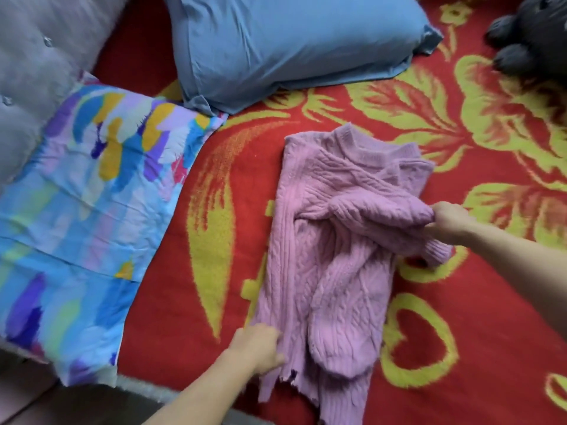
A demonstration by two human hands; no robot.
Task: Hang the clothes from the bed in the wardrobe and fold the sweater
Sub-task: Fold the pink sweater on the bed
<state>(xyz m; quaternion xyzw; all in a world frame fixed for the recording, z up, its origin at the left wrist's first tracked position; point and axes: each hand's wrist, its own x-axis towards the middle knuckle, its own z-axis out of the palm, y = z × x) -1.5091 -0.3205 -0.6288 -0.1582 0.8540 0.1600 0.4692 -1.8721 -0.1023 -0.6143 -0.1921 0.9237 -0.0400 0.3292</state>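
Sweater (331, 240) lies on the bed (460, 317), long axis collar-far to hem-near, sleeves folded inward. Right hand (451, 222) pinches the right-side fold at mid-length. Left hand (257, 345) is at the hem's left corner, prob. gripping it, fingers partly hidden.

A pink cable-knit sweater (331, 240) lies partly folded at centre on a red blanket (460, 317) with yellow flowers. The left hand (260, 348) grips its hem at 6 o'clock; the right hand (451, 222) pinches a sleeve fold at 3 o'clock. A blue pillow (291, 41) sits at 12 o'clock and a multicoloured pillow (76, 210) at 9 o'clock.
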